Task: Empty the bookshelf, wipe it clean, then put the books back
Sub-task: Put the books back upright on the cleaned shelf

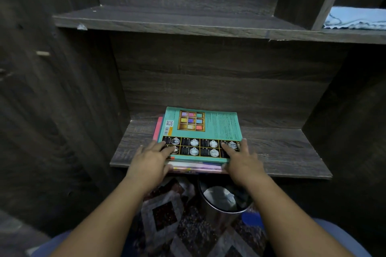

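Nearest you, below the stack [196, 168]: rug [165, 215], then bin [224, 202], both on the floor.

- **Left hand** [150, 158]: on the stack's near left corner. The fingers are spread fairly straight over the top book [200, 131] and clasp nothing visible. The thumb is hidden.
- **Stack**: several books lying flat on the shelf [282, 152], with their near ends just over its lip.
  - A pink book [159, 129] peeks out on the stack's left side.
  - The top book is teal, back cover up.
  - Its long axis seems to run front to back, a little skewed. The picture-strip end faces you and the far end points at the back panel.
- **Right hand** [243, 160]: on the stack's near right corner. The forefinger lies flat on the cover and the thumb runs along the right edge, closed round nothing.
- **Purpose**: with a hand at each near corner, you can probably square the stack or slide it as one block. You cannot tell from this whether it is going in or coming out.
- **Cloth** [355, 19]: well above and right of the stack, in another compartment. It is likely parked there for the wiping.
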### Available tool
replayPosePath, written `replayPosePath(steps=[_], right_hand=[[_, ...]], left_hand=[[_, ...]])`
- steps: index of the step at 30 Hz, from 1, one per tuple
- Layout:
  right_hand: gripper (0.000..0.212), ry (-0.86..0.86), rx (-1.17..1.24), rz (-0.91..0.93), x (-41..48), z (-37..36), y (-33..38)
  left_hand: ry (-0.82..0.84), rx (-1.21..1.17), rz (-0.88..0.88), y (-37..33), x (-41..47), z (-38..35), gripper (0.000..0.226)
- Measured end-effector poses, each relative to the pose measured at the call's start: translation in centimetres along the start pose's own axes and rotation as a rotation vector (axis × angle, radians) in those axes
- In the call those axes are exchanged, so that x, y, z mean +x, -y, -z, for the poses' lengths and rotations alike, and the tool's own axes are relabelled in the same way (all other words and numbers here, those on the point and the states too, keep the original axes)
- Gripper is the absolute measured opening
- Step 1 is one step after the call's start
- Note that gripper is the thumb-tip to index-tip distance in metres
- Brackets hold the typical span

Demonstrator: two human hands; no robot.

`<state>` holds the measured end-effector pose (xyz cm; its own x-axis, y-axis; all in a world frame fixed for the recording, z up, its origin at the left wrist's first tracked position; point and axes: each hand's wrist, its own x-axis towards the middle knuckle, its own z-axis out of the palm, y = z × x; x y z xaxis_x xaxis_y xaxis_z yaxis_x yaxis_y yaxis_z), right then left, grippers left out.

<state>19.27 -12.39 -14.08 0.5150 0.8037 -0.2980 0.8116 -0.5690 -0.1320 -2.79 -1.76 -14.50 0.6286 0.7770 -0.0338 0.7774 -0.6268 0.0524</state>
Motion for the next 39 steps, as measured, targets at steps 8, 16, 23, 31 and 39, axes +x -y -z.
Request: replayPosePath(steps=[8,16,23,31,39], right_hand=[[0.062,-0.154,0.074,-0.003,-0.2,0.5,0.2],[0.04,-0.622,0.246,0.27,-1.1,2.4,0.8],[0.051,-0.906,0.415,0.593,-1.2,2.4,1.4],[0.083,-0.405,0.591,0.344,-2.0,1.4,2.1],[0.06,-0.088,0.019,0.435,-0.8,-1.2,4.0]], left_hand=[[-0.074,-0.017,-0.077,-2.9,1.9,-0.2,0.055],[-0.339,-0.157,-0.171,-5.5,2.7,0.2,0.041],[-0.458,-0.058,-0.113,-5.7,3.3,2.1,0.051],[-0.615,-0.353,-0.096,-4.0,3.1,1.4,0.054],[-0.831,-0.705,0.369,0.1,1.6,2.6,0.052]])
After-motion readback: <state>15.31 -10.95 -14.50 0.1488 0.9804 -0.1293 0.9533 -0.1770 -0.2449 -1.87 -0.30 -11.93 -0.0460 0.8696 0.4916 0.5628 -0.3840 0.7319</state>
